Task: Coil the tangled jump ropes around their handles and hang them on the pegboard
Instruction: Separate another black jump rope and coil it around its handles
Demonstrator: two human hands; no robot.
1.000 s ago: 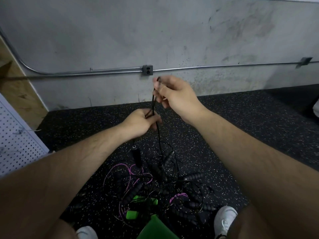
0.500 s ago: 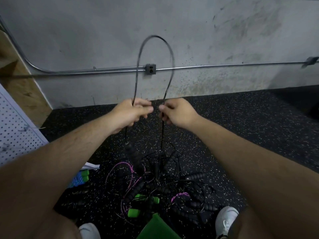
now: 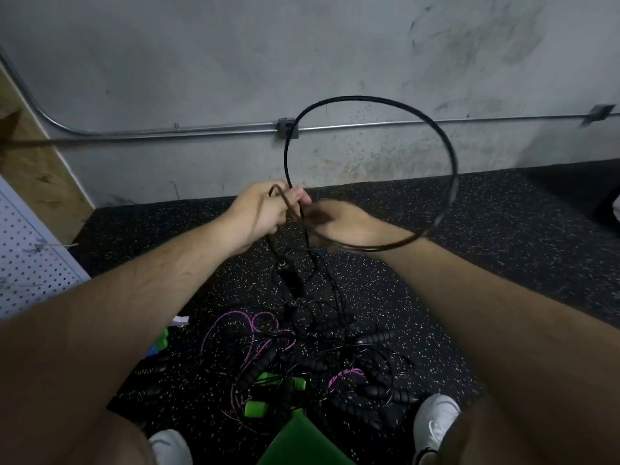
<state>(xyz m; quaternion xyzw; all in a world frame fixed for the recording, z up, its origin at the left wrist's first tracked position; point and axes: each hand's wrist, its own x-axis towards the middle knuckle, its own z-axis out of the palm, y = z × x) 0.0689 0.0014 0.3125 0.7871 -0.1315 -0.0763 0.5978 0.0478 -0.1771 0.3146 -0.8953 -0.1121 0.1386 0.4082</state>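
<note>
Left hand (image 3: 263,214) pinches a thin black jump rope (image 3: 369,99) between thumb and curled fingers, centre frame, forearm stretched forward. Rope is smooth and glossy, arching into one wide round loop against the concrete wall (image 3: 201,62), then crossing the right wrist. Right hand (image 3: 342,223) is motion-blurred just beside the left; can't tell its grip. Black handle (image 3: 291,280) dangles under the left hand. Lower centre: tangled pile (image 3: 265,364) of ribbed black handles, pink cords and green handles on speckled rubber floor (image 3: 503,246). White pegboard (image 3: 30,263) at left edge.
</note>
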